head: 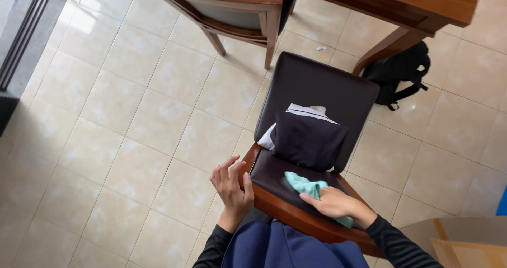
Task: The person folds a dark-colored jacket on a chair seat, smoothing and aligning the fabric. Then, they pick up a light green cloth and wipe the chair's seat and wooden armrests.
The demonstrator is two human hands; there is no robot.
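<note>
A wooden chair [289, 211] with a dark padded seat and backrest stands right in front of me. My right hand [332, 202] presses a teal cloth [303, 184] flat onto the seat's front part. At the chair's front left corner, my left hand [231, 186] grips the wooden frame, fingers slightly spread. A dark folded garment [309, 140] lies at the back of the seat on top of a white one [301, 110], leaning against the backrest.
A second wooden chair [232, 14] and a wooden table [406, 6] stand further off. A black backpack [398, 71] lies on the beige tiled floor by the table leg. Cardboard boxes [459, 241] sit at the lower right. A dark doorway rail [18, 46] runs along the left.
</note>
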